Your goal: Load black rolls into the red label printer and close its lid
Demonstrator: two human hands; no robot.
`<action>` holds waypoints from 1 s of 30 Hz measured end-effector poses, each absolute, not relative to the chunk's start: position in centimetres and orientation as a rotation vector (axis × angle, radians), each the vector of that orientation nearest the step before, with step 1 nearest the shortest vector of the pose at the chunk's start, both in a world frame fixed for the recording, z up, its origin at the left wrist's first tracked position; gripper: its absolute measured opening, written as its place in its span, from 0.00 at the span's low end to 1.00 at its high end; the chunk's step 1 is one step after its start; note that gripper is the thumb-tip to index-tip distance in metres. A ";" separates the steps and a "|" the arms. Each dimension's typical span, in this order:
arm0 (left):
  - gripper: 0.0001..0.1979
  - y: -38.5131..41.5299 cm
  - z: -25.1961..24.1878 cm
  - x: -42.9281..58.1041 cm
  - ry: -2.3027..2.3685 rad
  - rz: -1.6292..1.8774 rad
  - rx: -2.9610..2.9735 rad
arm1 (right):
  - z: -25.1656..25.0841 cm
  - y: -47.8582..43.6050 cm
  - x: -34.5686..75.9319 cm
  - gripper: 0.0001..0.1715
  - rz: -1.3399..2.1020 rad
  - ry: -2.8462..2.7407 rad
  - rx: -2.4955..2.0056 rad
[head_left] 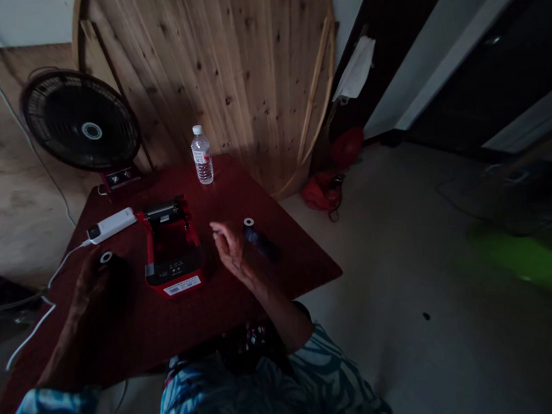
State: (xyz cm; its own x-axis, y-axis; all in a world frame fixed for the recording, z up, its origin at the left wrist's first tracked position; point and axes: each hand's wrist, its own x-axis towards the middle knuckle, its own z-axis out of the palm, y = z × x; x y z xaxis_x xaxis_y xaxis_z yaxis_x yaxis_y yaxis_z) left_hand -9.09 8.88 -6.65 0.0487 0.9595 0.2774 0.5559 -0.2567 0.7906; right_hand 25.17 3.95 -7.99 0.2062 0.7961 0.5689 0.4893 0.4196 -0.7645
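Note:
A red and black label printer (175, 253) stands with its lid raised in the middle of the dark red table. Left of it, my left hand (89, 279) is curled around a black roll with a white core (106, 257); shadow hides part of the fingers. To the printer's right, my right hand (232, 248) hovers with fingers loosely bent and apart, nothing visible in them. Beside that hand lies a second dark roll (259, 239), its white core end facing away from me.
A water bottle (202, 156) stands at the table's back. Behind the printer's left side are a white power bank (112, 225) with a cable and a black fan (85, 126). A round wooden board (235, 69) leans on the wall. Red bags (321, 192) lie on the floor.

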 end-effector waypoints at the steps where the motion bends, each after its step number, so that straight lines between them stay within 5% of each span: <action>1: 0.28 8.4 -6.4 -8.8 1.526 1.153 1.802 | -7.4 4.1 26.4 0.18 0.235 -1.465 -1.264; 7: 0.33 7.9 -3.5 -7.3 1.964 1.276 1.600 | -6.4 5.5 31.6 0.20 0.291 -1.473 -1.818; 13: 0.28 5.7 -1.3 -6.6 2.238 1.243 1.646 | -5.9 4.0 33.0 0.16 0.487 -1.384 -1.776; 17: 0.18 1.6 -0.6 -4.6 1.837 1.445 1.996 | -3.9 0.5 31.9 0.20 0.960 -1.209 -1.267; 19: 0.15 -0.1 0.1 -2.5 1.578 1.268 2.082 | -2.9 -1.1 30.6 0.20 1.120 -1.159 -1.018; 24: 0.20 -2.1 2.1 3.1 1.116 0.864 2.102 | -0.8 -3.5 26.6 0.18 1.193 -1.357 -0.899; 30: 0.22 -2.0 2.5 4.6 1.101 0.640 2.064 | 0.0 -4.3 24.1 0.17 1.157 -1.494 -0.925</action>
